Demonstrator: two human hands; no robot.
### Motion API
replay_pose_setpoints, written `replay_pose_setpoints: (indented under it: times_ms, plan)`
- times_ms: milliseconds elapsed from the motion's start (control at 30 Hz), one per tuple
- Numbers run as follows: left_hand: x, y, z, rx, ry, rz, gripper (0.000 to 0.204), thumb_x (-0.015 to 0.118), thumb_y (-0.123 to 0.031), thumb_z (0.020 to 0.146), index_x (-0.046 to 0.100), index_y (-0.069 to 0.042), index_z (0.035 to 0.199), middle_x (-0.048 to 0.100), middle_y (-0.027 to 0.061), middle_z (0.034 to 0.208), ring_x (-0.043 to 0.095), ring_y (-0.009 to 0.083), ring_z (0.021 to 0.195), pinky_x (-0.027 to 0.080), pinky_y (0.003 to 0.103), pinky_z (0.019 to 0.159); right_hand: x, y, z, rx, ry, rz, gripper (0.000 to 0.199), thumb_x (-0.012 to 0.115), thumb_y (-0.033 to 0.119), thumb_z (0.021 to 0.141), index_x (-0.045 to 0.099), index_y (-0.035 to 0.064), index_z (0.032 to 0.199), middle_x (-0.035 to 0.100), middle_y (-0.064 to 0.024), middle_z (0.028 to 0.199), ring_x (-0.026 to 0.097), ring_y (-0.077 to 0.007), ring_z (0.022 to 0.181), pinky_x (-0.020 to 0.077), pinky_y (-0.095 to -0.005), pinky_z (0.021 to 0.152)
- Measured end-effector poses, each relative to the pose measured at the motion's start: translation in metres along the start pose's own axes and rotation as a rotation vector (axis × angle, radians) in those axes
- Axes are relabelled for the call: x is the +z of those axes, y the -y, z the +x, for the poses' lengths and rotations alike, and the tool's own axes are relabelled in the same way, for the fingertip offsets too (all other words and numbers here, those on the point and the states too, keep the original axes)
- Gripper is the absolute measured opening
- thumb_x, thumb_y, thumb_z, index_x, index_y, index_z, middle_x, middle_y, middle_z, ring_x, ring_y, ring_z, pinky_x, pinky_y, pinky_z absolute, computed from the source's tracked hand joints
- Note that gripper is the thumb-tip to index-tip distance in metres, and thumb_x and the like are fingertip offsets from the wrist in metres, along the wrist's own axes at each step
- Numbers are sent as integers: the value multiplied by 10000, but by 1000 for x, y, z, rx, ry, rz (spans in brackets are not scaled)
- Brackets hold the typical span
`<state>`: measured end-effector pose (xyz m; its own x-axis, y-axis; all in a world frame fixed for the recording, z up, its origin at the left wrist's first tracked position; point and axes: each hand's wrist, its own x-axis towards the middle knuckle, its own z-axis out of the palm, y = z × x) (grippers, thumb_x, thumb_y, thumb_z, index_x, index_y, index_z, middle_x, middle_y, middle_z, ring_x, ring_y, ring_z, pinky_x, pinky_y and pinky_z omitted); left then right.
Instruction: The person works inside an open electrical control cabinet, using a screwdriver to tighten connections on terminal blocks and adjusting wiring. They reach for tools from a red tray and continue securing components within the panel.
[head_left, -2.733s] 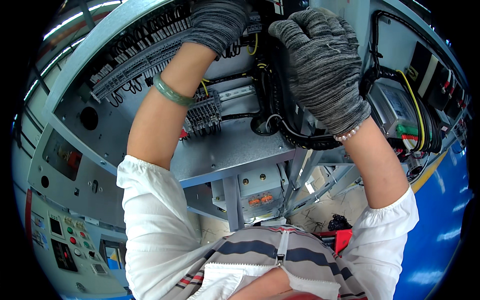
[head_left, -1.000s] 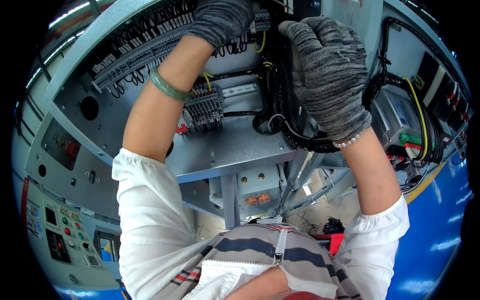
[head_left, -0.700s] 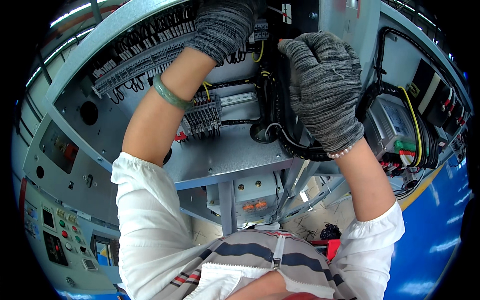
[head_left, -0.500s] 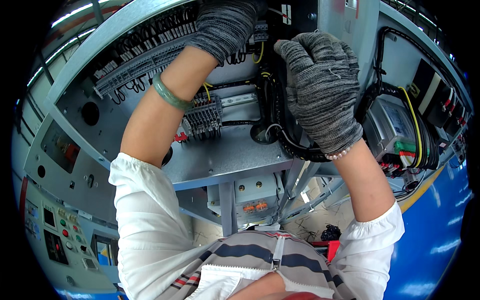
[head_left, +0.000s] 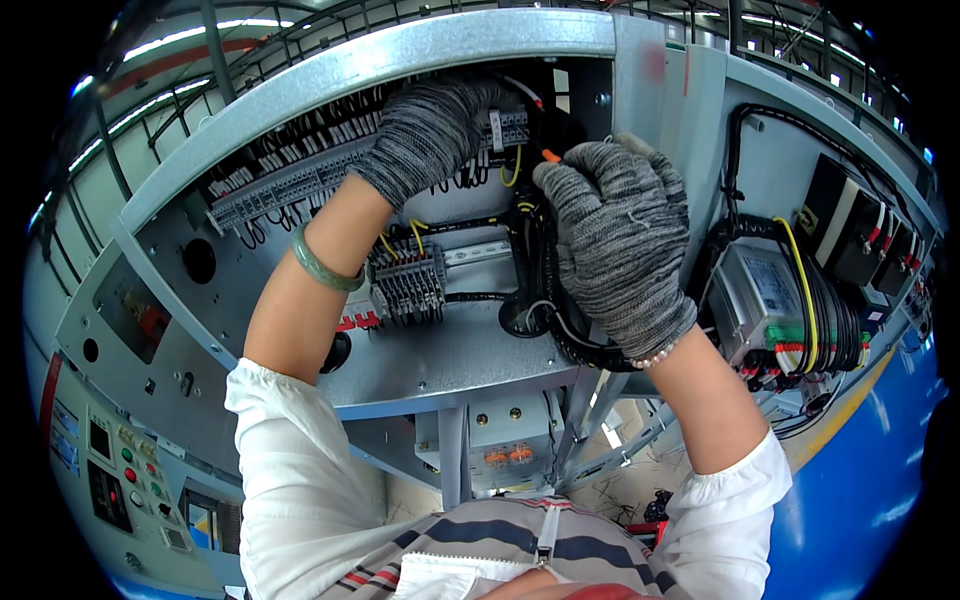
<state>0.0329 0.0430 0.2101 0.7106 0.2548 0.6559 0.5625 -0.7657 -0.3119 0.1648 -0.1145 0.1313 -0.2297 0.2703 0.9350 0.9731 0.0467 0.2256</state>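
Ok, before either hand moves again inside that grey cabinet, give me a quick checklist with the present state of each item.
1. Both hands gloved: ok. The left hand and right hand both wear grey knit gloves.
2. Left hand placed at the upper terminal strip: ok, its fingers reach the strip's right end.
3. What the right hand grips: cannot tell. Only a small orange tip shows by its fingers.
4. Black cable bundle clear of the right hand: not ok, it runs directly under the palm.
5. Green bangle clear of the grey terminal block: ok, apart.
6. Cabinet de-energised: cannot tell.
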Motion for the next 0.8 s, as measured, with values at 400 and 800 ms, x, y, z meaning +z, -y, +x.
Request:
replay_pose_setpoints:
  times_ms: [400,800]
  plan:
    - [2,-11,13,-75,110,159,367,586,-89,863,601,-114,1228,677,166,1037,667,292,935,544,407,810,5,0,8,24,-116,-61,219,643,165,793,679,108,1001,631,-80,917,590,-272,938,406,-453,954]
    - [-4,-5,25,-206,267,10,278,586,-166,884,652,-28,1116,669,195,1046,666,296,933,537,411,830,0,-1,10,-16,-131,42,217,669,75,725,722,114,932,647,-87,909,604,-283,892,453,-429,828]
